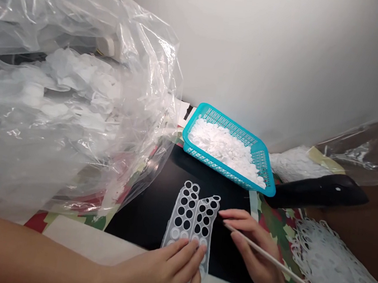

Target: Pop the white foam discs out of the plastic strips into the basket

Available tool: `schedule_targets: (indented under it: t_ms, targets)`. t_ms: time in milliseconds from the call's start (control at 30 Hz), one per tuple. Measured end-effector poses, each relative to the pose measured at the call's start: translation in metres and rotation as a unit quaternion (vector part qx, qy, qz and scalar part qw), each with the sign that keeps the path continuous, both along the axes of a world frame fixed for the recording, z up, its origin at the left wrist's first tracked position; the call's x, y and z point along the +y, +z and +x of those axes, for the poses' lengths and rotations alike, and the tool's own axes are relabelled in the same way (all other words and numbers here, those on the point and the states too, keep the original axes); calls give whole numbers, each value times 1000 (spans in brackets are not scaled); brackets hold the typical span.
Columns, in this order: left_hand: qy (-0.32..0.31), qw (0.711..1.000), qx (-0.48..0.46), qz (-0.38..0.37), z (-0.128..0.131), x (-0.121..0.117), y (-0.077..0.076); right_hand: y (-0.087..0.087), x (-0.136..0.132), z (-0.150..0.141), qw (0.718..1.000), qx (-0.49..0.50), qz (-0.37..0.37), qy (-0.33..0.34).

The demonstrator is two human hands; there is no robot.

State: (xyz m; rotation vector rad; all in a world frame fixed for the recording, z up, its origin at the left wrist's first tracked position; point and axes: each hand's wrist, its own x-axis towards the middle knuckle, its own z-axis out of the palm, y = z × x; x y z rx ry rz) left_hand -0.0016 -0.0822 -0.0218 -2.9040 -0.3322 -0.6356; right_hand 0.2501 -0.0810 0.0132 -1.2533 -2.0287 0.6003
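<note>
Steadying of one perforated sheet (195, 218), pale, translucent, laid on the black board (148, 205), which serves as reference for all places below.

Item, left hand (176, 259): over the board's near side, fingers extended and side by side, laid across the sheet's near rows; not clamped on anything.

Item, right hand (261, 257): over the board's right side, thumb and fingers closed on a slim white stick (296, 279); tip just beside the sheet's right edge. The hands are apart.

Item, sheet condition: rows toward the board's far edge open, black showing through; rows by the fingertips pale, apparently filled. Far end divided by a notch.

Item, turquoise basket (271, 175): at the board's far edge, holding loose white discs (225, 145).

Item, clear plastic bag (164, 58): left of the board, bulky, white pieces within.

Item, heap of pale netting (340, 270): right of the board.

Handling notes, by judgement: press close to the row being worked, fingertips clear of the stick's tip; keep the sheet flat, as its notched end probably flexes; bring the tip in lightly, cell by cell, since thin webs could tear.
</note>
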Motion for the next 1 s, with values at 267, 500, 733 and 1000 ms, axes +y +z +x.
schedule_targets:
  t_ms: [267, 500, 733, 1000]
  targets:
    - [-10, 1000, 5, -24, -2, 7, 5, -9, 1, -9, 997, -48, -57, 20]
    - [-56, 976, 98, -186, -7, 30, 30, -15, 5, -8, 998, -49, -29, -10]
    - [-44, 970, 78, -226, -5, 42, 21, -10, 2, -2, 997, -47, 51, -33]
    - [-49, 998, -22, -34, 1, 30, 11, -9, -4, 6, 988, -102, 7, 112]
